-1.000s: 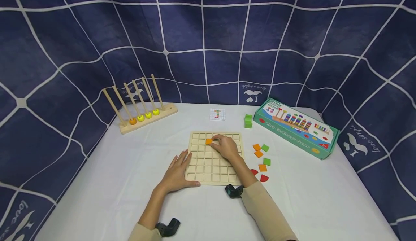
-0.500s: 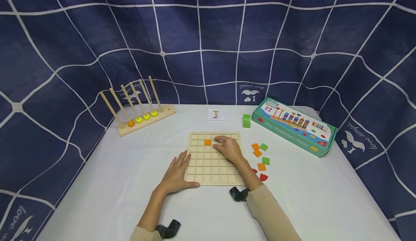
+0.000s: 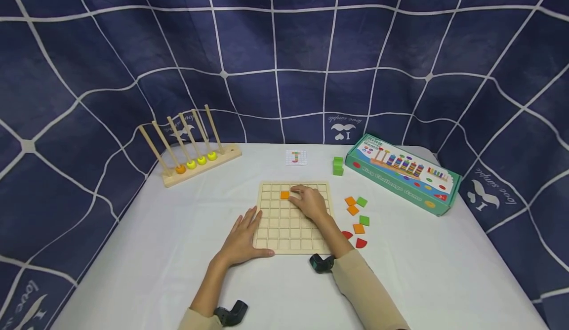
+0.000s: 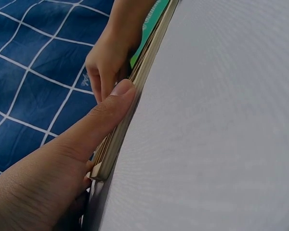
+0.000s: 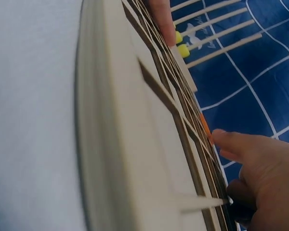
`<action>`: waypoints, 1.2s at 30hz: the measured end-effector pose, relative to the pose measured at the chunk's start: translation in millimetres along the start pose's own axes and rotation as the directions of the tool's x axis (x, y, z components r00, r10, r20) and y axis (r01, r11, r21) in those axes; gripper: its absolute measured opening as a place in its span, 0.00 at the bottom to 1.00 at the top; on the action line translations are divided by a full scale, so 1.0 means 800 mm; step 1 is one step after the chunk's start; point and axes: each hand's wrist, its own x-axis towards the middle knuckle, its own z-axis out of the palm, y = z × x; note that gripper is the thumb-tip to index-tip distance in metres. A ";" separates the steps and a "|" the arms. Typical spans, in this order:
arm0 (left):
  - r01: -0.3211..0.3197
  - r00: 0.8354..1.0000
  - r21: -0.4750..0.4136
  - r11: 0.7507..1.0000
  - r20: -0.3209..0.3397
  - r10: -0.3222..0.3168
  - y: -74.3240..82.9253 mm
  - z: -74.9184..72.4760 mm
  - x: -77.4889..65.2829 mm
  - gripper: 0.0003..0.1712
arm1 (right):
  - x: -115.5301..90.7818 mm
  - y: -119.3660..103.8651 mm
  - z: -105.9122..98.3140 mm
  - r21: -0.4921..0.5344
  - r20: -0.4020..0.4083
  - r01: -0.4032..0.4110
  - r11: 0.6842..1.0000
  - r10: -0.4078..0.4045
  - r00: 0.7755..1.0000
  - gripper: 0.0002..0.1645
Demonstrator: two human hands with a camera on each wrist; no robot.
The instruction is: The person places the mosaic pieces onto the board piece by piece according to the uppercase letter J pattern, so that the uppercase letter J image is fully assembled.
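Observation:
A pale wooden grid board [image 3: 284, 221] lies on the table, with one orange square tile [image 3: 285, 195] in a cell of its far part. My left hand [image 3: 240, 241] rests along the board's left side, fingers spread straight, its thumb [image 4: 103, 115] against the near edge. Over the far cells, my right hand [image 3: 310, 204] has its bent index finger and thumb just right of the orange tile. In the right wrist view that hand [image 5: 265, 168] reaches down beside the tile's orange edge [image 5: 205, 126]. What lies between those fingertips is mostly hidden.
Loose orange tiles [image 3: 358, 228], green tiles [image 3: 364, 220] and red quarter-round pieces [image 3: 361, 243] lie right of the board. Behind it are a pattern card [image 3: 296, 157] and green blocks [image 3: 338, 166]. A peg rack [image 3: 202, 167] stands left, a game box [image 3: 404, 174] right.
My right hand shifts slightly right, away from the orange tile, then back close beside it. The tile stays in its cell. My left hand keeps its place on the board.

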 end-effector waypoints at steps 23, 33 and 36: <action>-0.020 0.999 -0.001 1.000 -0.032 0.020 -0.004 0.004 0.001 0.72 | -0.085 0.095 -0.126 0.056 -0.174 -0.165 0.985 0.173 0.970 0.19; -0.004 1.000 -0.011 1.000 -0.004 0.004 -0.004 0.004 0.002 0.72 | -0.109 0.129 -0.152 -0.053 -0.164 -0.311 0.949 0.299 0.940 0.25; -0.009 1.000 -0.012 1.000 -0.015 0.008 -0.005 0.004 0.002 0.72 | -0.110 0.133 -0.153 -0.085 -0.144 -0.322 0.943 0.308 0.940 0.26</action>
